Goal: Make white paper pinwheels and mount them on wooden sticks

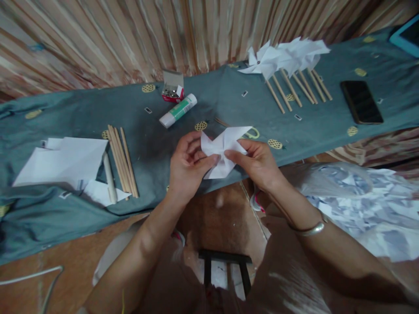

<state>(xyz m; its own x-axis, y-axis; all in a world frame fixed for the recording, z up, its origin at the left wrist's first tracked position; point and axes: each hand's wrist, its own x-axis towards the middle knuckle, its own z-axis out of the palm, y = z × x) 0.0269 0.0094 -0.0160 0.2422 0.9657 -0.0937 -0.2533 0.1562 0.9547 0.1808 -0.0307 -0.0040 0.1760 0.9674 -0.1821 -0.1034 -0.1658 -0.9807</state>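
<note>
Between my two hands, above the near edge of the cloth-covered table, is a white paper pinwheel (225, 138) with folded blades. My left hand (190, 163) grips its left side, thumb pressed near the centre. From the right, my right hand (257, 159) pinches it, its thumb also close to the middle; the fingers behind the paper are partly hidden. Just beyond the pinwheel lie scissors with a pale green handle (253, 133), partly covered by the paper. A glue stick (178, 111) rests farther back, beside a small open red box (173, 92) of metal pins or tacks.
Finished pinwheels on sticks (288, 59) lie in a row at the back right, near a black phone (361, 102). At left are white paper sheets (65, 159), a white pen-like tool (109, 179) and several wooden sticks (122, 161). A bag of paper scraps (369, 200) sits at lower right.
</note>
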